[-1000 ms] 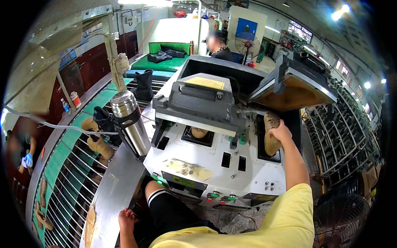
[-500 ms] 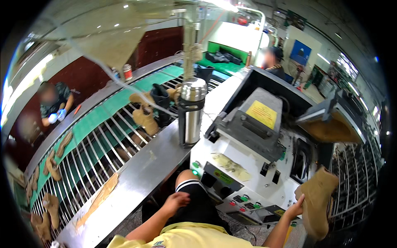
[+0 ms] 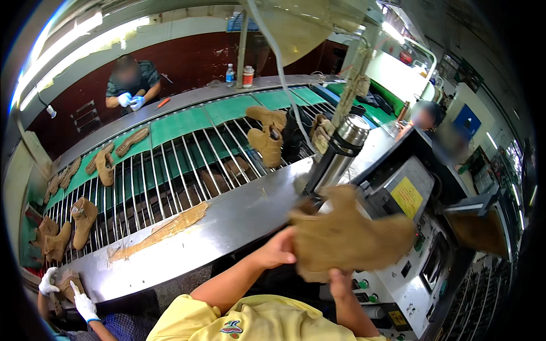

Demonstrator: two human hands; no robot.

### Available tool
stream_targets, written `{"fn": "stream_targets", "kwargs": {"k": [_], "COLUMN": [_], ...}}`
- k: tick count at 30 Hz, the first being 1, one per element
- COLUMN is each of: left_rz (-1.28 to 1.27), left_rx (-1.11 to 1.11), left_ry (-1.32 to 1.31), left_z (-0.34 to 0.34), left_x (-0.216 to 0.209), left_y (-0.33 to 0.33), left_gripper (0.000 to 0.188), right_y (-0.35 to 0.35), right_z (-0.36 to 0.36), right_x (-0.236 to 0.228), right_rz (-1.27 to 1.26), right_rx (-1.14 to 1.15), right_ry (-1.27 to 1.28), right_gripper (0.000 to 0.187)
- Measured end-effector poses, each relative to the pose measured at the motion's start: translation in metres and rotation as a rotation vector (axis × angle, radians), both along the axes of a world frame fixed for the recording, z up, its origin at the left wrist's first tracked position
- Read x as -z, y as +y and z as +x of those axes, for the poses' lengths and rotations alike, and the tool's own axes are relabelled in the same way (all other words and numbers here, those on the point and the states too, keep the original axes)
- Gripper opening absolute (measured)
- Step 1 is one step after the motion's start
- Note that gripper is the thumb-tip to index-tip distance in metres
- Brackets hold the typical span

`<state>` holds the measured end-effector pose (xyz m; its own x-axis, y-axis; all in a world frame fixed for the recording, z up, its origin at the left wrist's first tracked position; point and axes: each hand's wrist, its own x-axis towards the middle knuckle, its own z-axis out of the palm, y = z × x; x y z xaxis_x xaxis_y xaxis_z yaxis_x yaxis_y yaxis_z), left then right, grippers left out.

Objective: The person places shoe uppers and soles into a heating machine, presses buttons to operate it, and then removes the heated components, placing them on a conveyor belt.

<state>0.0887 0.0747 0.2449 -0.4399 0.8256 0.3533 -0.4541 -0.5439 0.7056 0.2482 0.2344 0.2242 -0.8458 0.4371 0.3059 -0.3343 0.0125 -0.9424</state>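
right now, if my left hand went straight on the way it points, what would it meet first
The tan boot; your left hand seems to touch it, though blur leaves contact unsure.

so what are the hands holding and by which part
A tan boot: left hand at its left edge, right hand at its lower edge; blur hides exactly which parts.

The tan boot [image 3: 358, 238] right of centre looks matt, like suede. The flask [image 3: 333, 166] above it is glossy metal; the bottom-edge shirt [image 3: 267, 321] is matt cloth, the central ledge [image 3: 244, 215] smooth, shiny metal.
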Motion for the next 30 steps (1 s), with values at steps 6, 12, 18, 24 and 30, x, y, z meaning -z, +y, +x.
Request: {"fn": "stream_targets", "kwargs": {"k": [6,12,18,24,30], "left_rz": [0.035,0.061,-0.123,-0.583,-0.906], "left_rx": [-0.643,-1.122,-1.460,-1.621,-1.648], "left_ry": [-0.664,-0.708,-0.461,-0.119,0.139], "left_z": [-0.026,-0.115,-0.247,-0.322,-0.324], "left_x": [0.048,0.086,0.090,0.177,0.207], "left_y": [-0.115,-0.173,-0.144,-0.078,-0.068], "left_gripper": [0.073,0.059,0.061,0.068,0.073], "right_y": [-0.051,-0.053,-0.044,-0.030,0.010], "right_z": [-0.091,-0.097,-0.103,-0.232,-0.496], "right_x": [-0.048,-0.001,0.041,0.043,0.058], "right_rz": [0.567,0.662,0.661,0.598,0.468], "right_rx": [-0.197,-0.117,-0.106,-0.088,0.030], "right_ry": [-0.028,-0.105,-0.290,-0.362,-0.222], "right_gripper": [0.041,0.023,0.020,0.017,0.010]}}
